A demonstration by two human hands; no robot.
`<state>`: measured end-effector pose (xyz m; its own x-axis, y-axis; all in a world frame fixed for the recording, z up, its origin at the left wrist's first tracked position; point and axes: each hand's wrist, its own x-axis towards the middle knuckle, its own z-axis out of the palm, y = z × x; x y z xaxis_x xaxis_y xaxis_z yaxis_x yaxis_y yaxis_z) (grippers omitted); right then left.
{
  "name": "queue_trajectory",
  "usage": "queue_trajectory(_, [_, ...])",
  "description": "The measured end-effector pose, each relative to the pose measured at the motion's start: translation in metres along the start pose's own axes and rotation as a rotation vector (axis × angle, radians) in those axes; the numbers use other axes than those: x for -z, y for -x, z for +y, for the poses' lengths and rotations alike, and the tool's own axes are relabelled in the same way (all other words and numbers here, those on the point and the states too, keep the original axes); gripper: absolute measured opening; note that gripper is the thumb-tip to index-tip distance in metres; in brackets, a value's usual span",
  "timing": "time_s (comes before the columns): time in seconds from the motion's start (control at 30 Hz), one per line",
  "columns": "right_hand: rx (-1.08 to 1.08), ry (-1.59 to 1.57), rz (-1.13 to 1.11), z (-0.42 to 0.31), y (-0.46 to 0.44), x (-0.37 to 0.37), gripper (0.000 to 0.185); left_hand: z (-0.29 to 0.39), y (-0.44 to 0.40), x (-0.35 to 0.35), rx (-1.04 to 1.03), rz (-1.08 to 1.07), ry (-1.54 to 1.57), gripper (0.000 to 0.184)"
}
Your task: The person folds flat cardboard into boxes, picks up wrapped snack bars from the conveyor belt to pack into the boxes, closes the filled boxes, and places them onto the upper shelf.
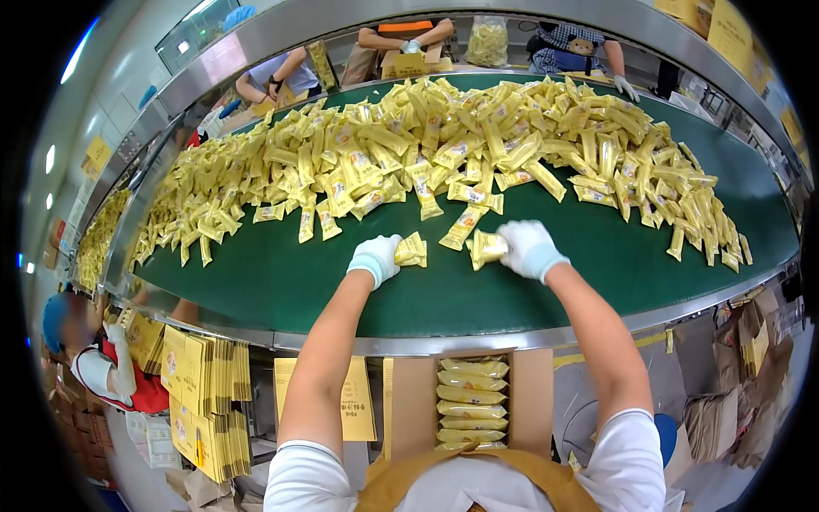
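Both my hands wear white gloves and are over the near part of a green conveyor belt (pixel 281 299). My left hand (pixel 376 258) is closed around a yellow snack packet (pixel 411 251), whose end sticks out to the right. Facing it, my right hand (pixel 529 249) grips yellow packets (pixel 488 248); how many it holds I cannot tell. A loose packet (pixel 463 227) lies on the belt between the hands. Beyond them spreads a large heap of the same yellow packets (pixel 384 141). Below the belt's edge, an open carton (pixel 412 401) holds a stack of packets (pixel 472 397).
A metal rail (pixel 409 345) edges the belt in front of me. Folded yellow boxes (pixel 205 375) are stacked at lower left, near a person in a red apron (pixel 152 388). Across the belt are other people, one with a gloved hand (pixel 626 88), and a clear bag of packets (pixel 487 41).
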<state>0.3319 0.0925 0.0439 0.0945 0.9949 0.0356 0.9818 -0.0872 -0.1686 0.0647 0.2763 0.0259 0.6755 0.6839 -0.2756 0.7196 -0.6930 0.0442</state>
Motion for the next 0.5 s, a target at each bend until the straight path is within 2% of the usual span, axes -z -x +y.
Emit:
queue_trajectory(0.03, [0.047, 0.013, 0.054, 0.003, -0.018, 0.005, 0.017, -0.001, -0.001, 0.0, -0.004, -0.004, -0.002, 0.047])
queue_trajectory(0.1, [0.075, 0.063, -0.053, -0.003, -0.055, 0.02, 0.018, -0.002, -0.005, 0.0, -0.009, -0.006, 0.004, 0.046])
queue_trajectory(0.17, [0.152, 0.116, -0.062, -0.007, -0.086, 0.012, 0.017, -0.003, -0.007, 0.0, -0.008, -0.006, 0.015, 0.044])
queue_trajectory(0.3, [0.247, 0.124, -0.212, -0.001, -0.127, -0.042, 0.02, -0.005, -0.007, 0.001, -0.02, -0.009, 0.02, 0.045])
queue_trajectory(0.43, [0.122, 0.098, -0.273, -0.004, -0.118, -0.036, 0.017, -0.003, -0.002, -0.005, -0.015, 0.011, 0.012, 0.045])
queue_trajectory(0.47, [0.164, 0.116, -0.137, 0.001, -0.109, -0.044, 0.014, -0.004, 0.0, -0.011, -0.024, 0.05, -0.001, 0.047])
queue_trajectory(0.5, [0.139, 0.128, -0.107, 0.003, -0.098, -0.048, 0.014, -0.004, 0.002, -0.016, -0.035, 0.091, -0.014, 0.049])
